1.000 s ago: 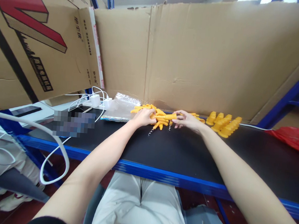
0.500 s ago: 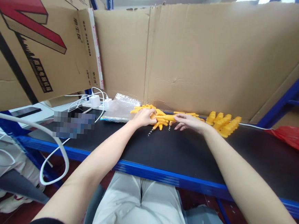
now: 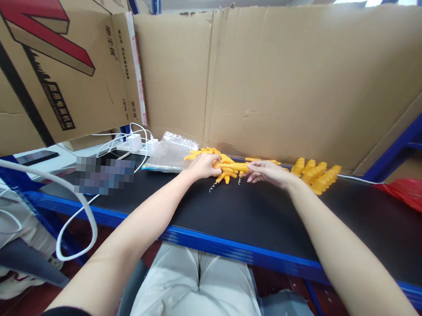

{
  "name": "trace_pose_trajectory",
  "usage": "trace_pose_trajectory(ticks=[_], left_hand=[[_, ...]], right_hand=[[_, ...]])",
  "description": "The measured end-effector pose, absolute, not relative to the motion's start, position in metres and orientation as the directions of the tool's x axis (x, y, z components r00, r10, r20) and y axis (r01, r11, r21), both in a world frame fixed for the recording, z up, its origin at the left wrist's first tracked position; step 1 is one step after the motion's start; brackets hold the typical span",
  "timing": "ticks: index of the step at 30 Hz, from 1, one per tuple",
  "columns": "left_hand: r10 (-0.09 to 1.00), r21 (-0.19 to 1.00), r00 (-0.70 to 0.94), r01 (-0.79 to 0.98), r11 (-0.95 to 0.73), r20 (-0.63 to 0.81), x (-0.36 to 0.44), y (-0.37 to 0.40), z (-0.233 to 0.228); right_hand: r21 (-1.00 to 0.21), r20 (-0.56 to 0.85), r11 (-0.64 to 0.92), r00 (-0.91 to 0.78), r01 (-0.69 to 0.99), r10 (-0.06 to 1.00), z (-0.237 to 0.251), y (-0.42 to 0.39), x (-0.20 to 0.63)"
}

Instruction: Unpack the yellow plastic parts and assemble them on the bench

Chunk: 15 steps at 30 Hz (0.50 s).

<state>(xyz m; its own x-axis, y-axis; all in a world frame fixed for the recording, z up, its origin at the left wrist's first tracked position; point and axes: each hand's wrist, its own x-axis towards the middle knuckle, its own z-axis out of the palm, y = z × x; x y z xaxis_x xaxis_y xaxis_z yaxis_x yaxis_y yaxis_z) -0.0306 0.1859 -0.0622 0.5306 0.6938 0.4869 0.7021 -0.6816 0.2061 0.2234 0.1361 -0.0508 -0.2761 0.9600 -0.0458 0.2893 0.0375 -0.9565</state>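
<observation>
Several yellow plastic corkscrew handles [image 3: 228,173] lie in a loose pile on the black tabletop, and at least two show bare metal spirals. My left hand [image 3: 206,164] is closed over the pile, its fingers wrapped round a yellow plastic stick [image 3: 237,166]. The stick reaches right towards my right hand [image 3: 268,172], whose thumb and forefinger pinch its far end while the other fingers curl loosely. Behind my right hand lie more yellow sticks [image 3: 262,160]. What sits inside my left palm is hidden.
Rows of yellow ribbed plastic pieces [image 3: 315,175] stand at right. A clear plastic bag [image 3: 171,150] lies at left, near white chargers [image 3: 134,143] and cables. A red bag [image 3: 414,196] rests far right. Cardboard [image 3: 275,85] walls the back; a blue rail [image 3: 233,247] edges the front.
My right thumb and fingertips have closed together on the end of the yellow stick, with the other fingers drawn in slightly. My left hand is nearly still.
</observation>
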Motion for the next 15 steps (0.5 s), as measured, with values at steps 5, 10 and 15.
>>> trace_pose_trajectory(ticks=[5, 10, 15], left_hand=[[0.702, 0.203, 0.521, 0.714, -0.670, 0.485, -0.031, 0.184, -0.061], [0.719, 0.197, 0.518, 0.731, -0.654, 0.464, -0.030, 0.184, -0.062], [0.731, 0.197, 0.513, 0.741, -0.642, 0.450, -0.030, 0.185, -0.063]], right_hand=[[-0.966, -0.029, 0.040, -0.262, 0.257, 0.965, -0.055, 0.138, 0.220], [-0.964, -0.043, 0.016, -0.214, 0.265, 0.976, -0.057, 0.138, 0.211], [-0.960, -0.071, -0.024, -0.160, 0.280, 0.985, -0.059, 0.137, 0.206]])
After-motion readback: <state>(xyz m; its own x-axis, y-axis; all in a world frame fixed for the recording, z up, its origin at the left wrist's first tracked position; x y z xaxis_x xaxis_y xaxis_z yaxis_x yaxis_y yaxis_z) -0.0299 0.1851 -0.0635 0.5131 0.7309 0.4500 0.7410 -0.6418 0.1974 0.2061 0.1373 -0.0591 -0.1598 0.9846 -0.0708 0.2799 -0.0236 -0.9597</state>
